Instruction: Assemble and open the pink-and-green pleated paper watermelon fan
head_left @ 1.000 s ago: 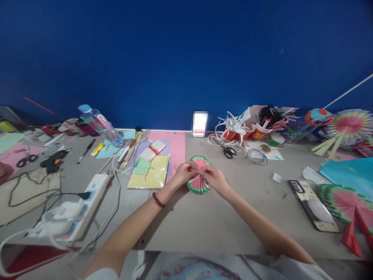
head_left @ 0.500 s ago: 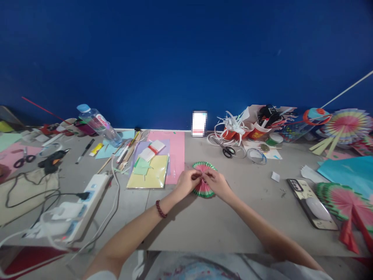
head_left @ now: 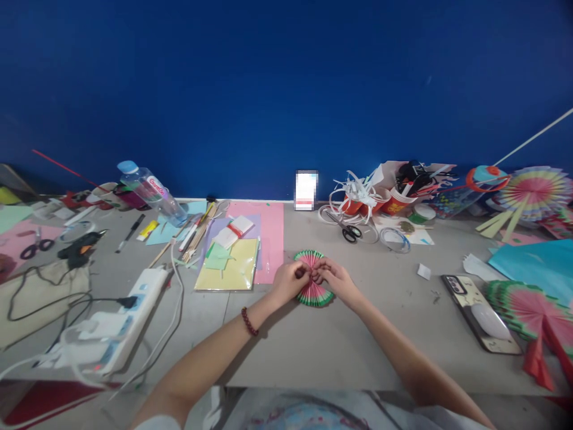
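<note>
A round pleated paper fan, pink with a green rim, is at the middle of the grey table between my hands. My left hand, with a beaded bracelet on its wrist, comes in from the left and pinches at the fan's centre. From the right, my right hand meets it there with its fingers bent and pressed together. The fingertips of both hands cover the centre of the fan, so any small piece between them is hidden.
Left of the hands lie a yellow paper pack, pink paper and a power strip. Black-handled scissors lie behind, near red cups. A phone and more watermelon-coloured fans are at right.
The fan has shifted slightly and tilted between the hands. My right hand's fingers have curled more at its centre, while my left hand stays nearly in place.
</note>
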The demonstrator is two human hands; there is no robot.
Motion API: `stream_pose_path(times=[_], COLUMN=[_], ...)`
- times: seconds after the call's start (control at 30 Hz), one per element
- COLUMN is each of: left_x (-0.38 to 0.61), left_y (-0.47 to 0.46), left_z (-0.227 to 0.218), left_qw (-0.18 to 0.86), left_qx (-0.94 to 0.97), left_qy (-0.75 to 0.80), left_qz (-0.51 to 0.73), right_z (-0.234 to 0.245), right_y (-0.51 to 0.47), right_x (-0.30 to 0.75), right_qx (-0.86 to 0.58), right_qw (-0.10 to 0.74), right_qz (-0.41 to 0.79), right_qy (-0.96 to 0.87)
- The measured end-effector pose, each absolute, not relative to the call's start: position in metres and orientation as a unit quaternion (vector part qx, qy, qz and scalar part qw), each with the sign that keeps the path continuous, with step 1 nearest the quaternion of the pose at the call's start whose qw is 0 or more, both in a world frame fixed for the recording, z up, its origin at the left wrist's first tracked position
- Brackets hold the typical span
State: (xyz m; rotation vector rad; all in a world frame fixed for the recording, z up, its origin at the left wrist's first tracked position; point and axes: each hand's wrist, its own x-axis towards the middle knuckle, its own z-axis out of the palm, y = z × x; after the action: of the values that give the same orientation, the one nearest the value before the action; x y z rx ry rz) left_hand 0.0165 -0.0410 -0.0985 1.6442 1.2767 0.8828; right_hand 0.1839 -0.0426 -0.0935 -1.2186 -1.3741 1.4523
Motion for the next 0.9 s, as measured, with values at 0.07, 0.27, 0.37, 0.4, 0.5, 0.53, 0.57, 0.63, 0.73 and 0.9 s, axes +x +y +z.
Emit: stream_pose_path(times=[0.07,0.27,0.37,0.4,0.5,0.53,0.57,0.63,0.73,0.9], left_x=[0.017,0.017,0.016,0.016,0.015,0.014,0.014,0.014,0.013,0.013], left_y=[-0.041,-0.042,-0.042,-0.043,-0.043,-0.043,-0.043,-0.044,-0.044,-0.048], left_z=[-0.100,-0.098,-0.099,-0.099,-0.101,-0.102,-0.103,-0.104,-0.102,-0.095], left_qw=[0.429,0.436,0.441,0.442,0.444,0.444,0.442,0.439,0.439,0.392], left_qx=[0.652,0.642,0.642,0.643,0.645,0.645,0.645,0.645,0.645,0.691], left_qy=[0.515,0.510,0.502,0.499,0.492,0.490,0.489,0.488,0.485,0.468], left_qz=[0.355,0.369,0.376,0.377,0.380,0.383,0.386,0.391,0.395,0.389], right_z=[-0.099,-0.104,-0.104,-0.104,-0.105,-0.106,-0.106,-0.107,-0.108,-0.106], right_y=[-0.042,-0.045,-0.046,-0.046,-0.044,-0.043,-0.042,-0.041,-0.041,-0.042], right_x=[0.185,0.183,0.181,0.181,0.181,0.181,0.180,0.180,0.179,0.176], right_qx=[-0.488,-0.519,-0.535,-0.539,-0.548,-0.550,-0.552,-0.556,-0.564,-0.566], right_qw=[0.398,0.393,0.395,0.398,0.399,0.398,0.396,0.396,0.404,0.409], right_qz=[0.575,0.496,0.444,0.435,0.428,0.428,0.428,0.427,0.421,0.397], right_qy=[-0.523,-0.575,-0.601,-0.601,-0.598,-0.597,-0.596,-0.593,-0.585,-0.596])
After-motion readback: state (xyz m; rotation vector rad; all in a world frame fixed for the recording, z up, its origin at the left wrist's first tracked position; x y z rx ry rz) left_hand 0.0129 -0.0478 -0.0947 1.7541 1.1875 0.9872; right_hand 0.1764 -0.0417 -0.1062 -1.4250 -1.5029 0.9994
